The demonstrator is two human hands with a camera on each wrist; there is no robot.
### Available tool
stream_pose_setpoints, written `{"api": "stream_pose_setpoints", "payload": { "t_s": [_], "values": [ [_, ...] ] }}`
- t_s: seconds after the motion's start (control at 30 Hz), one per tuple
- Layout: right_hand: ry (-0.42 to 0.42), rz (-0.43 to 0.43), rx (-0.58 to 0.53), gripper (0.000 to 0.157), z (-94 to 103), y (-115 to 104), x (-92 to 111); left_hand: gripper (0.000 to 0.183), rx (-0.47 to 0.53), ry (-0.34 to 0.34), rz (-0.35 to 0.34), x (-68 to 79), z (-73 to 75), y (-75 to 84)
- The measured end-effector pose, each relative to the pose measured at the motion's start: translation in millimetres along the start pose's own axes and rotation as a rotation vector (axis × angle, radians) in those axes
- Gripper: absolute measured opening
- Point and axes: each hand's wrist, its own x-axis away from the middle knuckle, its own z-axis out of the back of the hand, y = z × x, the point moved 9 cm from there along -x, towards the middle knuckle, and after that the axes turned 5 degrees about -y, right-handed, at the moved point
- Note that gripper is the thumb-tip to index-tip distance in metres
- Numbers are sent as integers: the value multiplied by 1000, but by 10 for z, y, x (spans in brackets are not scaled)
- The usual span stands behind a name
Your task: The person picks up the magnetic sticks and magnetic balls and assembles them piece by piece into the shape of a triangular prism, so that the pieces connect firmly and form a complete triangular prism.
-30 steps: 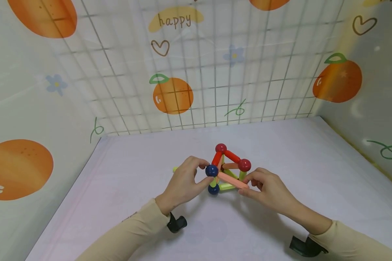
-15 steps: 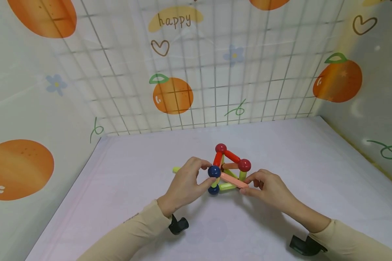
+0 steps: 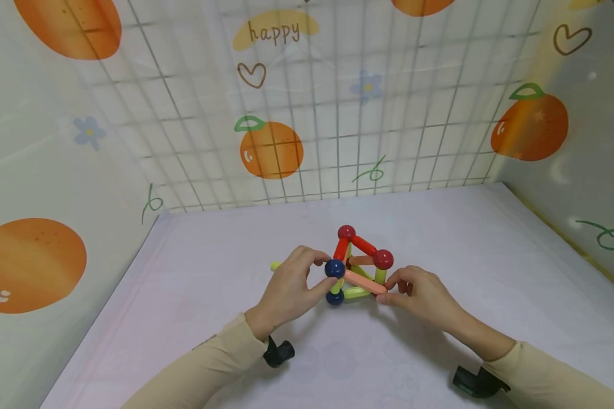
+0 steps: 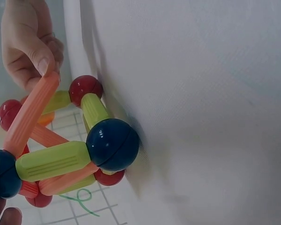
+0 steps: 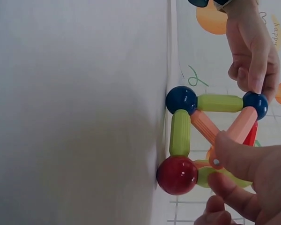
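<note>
A small frame of magnetic balls and rods stands on the table between my hands. My left hand holds the upper blue ball between thumb and fingers. From that ball a salmon rod slants out, its far end pinched by my right hand. In the right wrist view the rod's silver tip is bare, apart from any ball. A lime rod joins the upper blue ball to the lower blue ball. At the top, red rods link two red balls.
A lime piece shows partly behind my left hand. A lower red ball rests at the frame's base. Black wrist devices hang under both sleeves. A printed curtain over a grid closes the back.
My left hand and the upper blue ball have shifted slightly right. The salmon rod's pinched end has moved a little left; my right hand stays around it.
</note>
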Motion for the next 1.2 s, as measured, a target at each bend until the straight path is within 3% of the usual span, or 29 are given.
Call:
{"api": "stream_pose_setpoints", "payload": {
  "t_s": [0.43,0.83,1.2],
  "values": [
    [-32,-51,-11,50,-57,85,-84,32,-3,1,-2,-1,18,11],
    [-63,-65,-18,52,-132,104,-155,31,3,-11,9,1,0,-20],
    [-73,-50,-15,45,-160,122,-192,32,5,-14,9,1,-4,-30]
  ]
}}
